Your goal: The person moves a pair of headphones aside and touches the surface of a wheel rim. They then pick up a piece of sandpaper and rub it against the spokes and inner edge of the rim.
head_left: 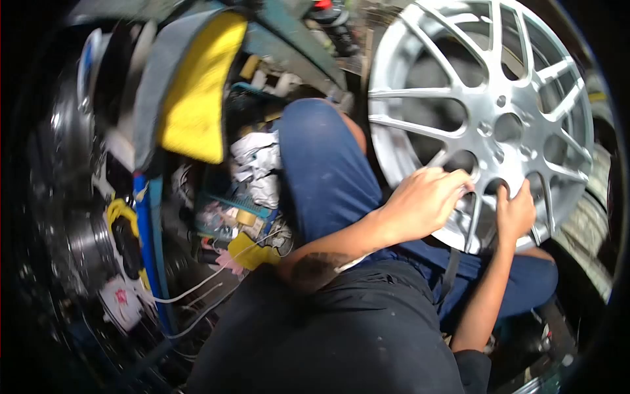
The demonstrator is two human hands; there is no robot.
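A silver multi-spoke alloy wheel (508, 128) leans against my lap at the upper right, its face toward me. My right hand (515, 213) grips a lower spoke, with the thumb in a gap near the hub. Just to its left, my left hand (430, 203) lies over the lower spokes, fingers bent and pressed together. Its fingertips reach a spoke close to the hub; whether something small is pinched there is hidden.
A grey and yellow cloth (203, 92) hangs at the left above a blue post (151, 243). Crumpled paper (256, 167), a teal basket (256, 209) and a yellow sponge-like piece (252, 251) lie beside my knee. A dark bottle (335, 29) stands behind.
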